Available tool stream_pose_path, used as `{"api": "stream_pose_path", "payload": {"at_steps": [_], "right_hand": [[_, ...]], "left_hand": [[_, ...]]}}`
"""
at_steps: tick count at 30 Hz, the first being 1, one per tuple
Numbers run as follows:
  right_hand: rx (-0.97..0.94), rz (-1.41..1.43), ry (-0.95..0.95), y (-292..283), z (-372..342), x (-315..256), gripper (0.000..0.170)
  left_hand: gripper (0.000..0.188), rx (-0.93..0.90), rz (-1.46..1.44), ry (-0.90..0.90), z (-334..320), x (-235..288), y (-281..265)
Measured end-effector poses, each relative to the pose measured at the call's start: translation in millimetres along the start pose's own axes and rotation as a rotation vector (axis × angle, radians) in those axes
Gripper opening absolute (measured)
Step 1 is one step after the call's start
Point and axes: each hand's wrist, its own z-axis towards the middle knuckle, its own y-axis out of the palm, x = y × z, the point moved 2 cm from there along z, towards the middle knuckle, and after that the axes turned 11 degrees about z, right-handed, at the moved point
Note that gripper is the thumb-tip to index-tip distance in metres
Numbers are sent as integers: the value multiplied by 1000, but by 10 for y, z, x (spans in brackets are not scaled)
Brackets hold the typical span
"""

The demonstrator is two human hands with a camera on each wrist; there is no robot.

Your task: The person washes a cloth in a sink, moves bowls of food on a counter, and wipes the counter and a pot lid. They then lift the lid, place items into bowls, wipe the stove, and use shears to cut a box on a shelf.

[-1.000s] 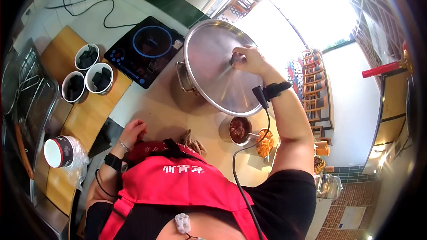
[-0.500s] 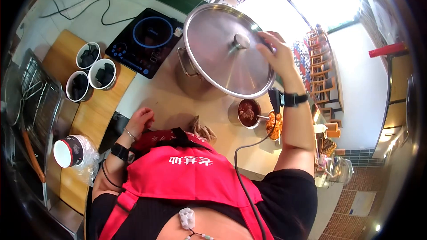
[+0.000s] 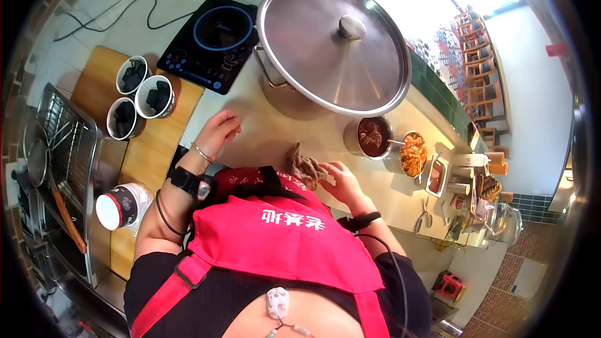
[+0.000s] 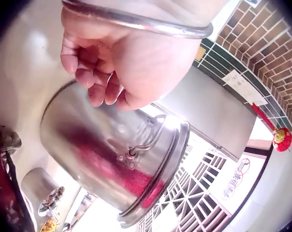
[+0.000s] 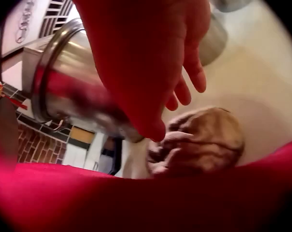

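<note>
A large steel pot (image 3: 291, 99) stands on the counter with its lid (image 3: 332, 56) on top. The round lid knob (image 3: 352, 27) has no hand on it. My right hand (image 3: 345, 186) is down by a crumpled brownish cloth (image 3: 303, 166) at the counter's near edge. In the right wrist view its fingers hang loosely just above the cloth (image 5: 206, 140). My left hand (image 3: 219, 133), loosely curled and holding nothing, hovers over the counter left of the cloth. The left wrist view has that hand (image 4: 131, 65) in front of the pot's side handle (image 4: 146, 145).
A black induction cooker (image 3: 213, 40) lies left of the pot. Several paper cups of dark pieces, such as this cup (image 3: 154, 97), stand on a wooden board (image 3: 141, 181). To the right are a pot of dark red sauce (image 3: 374, 136), a container of orange food (image 3: 413, 153) and tongs (image 3: 424, 218).
My right hand has let go of the lid knob, withdrawn over the lid's right side and come down beside the cloth. The left hand stays loosely curled. The head view has shifted.
</note>
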Motion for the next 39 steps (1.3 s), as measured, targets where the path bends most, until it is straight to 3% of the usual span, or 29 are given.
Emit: {"api": "stream_pose_path", "payload": {"at_steps": [6, 10, 13, 17, 20, 23, 25, 27, 29, 30, 33, 35, 39], "right_hand": [[-11, 25, 93, 471, -141, 387, 63], [31, 62, 104, 398, -70, 394, 58], [83, 90, 75, 372, -44, 460, 54], [371, 202, -14, 152, 71, 479, 37], [659, 454, -28, -339, 316, 487, 20], [858, 566, -37, -876, 597, 632, 17], [841, 648, 32, -1194, 813, 739, 20], [847, 715, -39, -1415, 1124, 966, 23], [767, 951, 34, -1605, 1402, 1034, 27], [716, 959, 51, -1690, 1493, 1015, 29], [515, 1087, 98, -1865, 1778, 1046, 28], [541, 1105, 34, -1905, 1984, 1147, 28], [538, 1182, 64, -2002, 2000, 1061, 29]], "left_hand": [[13, -30, 36, 109, 295, 291, 136], [28, 75, -18, 150, 446, 530, 283], [21, 100, -105, 174, 545, 617, 377], [21, 118, -87, 210, 629, 614, 448], [17, 145, -70, 219, 705, 579, 449], [16, 160, -78, 166, 701, 633, 488], [19, 163, -102, 188, 694, 648, 516], [19, 172, -118, 183, 722, 628, 494], [17, 199, -135, 166, 730, 625, 479], [10, 140, -143, 172, 731, 628, 460], [11, 205, -216, 176, 783, 577, 438], [15, 171, -260, 216, 808, 561, 431], [16, 343, -302, 210, 670, 709, 676]]}}
